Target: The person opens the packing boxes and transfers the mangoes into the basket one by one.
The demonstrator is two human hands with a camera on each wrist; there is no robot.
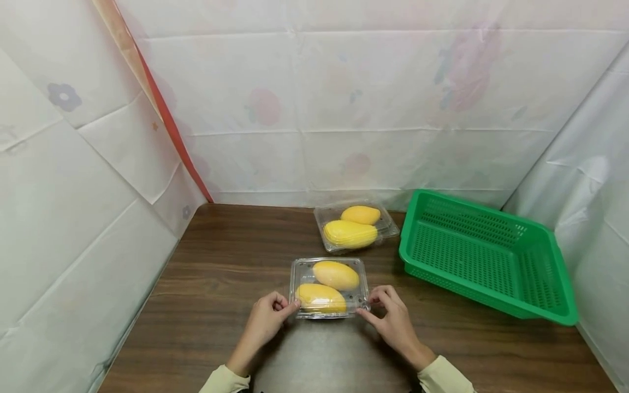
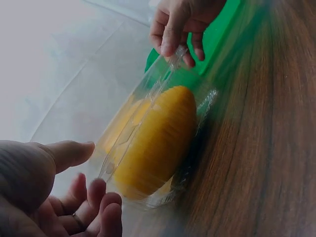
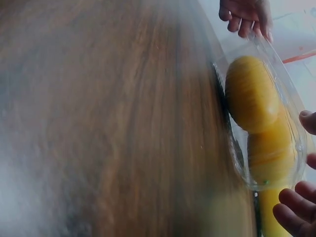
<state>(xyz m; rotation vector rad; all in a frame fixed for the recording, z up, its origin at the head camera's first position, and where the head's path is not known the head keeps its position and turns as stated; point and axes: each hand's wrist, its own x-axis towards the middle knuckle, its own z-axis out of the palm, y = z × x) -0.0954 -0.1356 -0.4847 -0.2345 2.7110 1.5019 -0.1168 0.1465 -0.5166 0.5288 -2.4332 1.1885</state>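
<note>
A clear plastic clamshell box [image 1: 328,315] lies on the wooden table with its lid down, with two yellow mangoes [image 1: 321,298] inside. My left hand [image 1: 267,317] pinches its front left corner, thumb on the lid's rim and fingers curled beside it. At the front right corner, my right hand [image 1: 393,318] pinches the rim between thumb and fingers. The left wrist view shows the box's near side and one mango [image 2: 158,140] through the plastic. In the right wrist view, the right fingers [image 3: 296,207] come in from the right edge, near the box's end.
Behind this box stands another clear clamshell box [image 1: 388,226], holding two yellow mangoes [image 1: 351,234]. A green perforated plastic basket [image 1: 462,245] sits at the right of the table [image 1: 221,262]. White patterned sheets [image 1: 236,164] enclose the back and sides.
</note>
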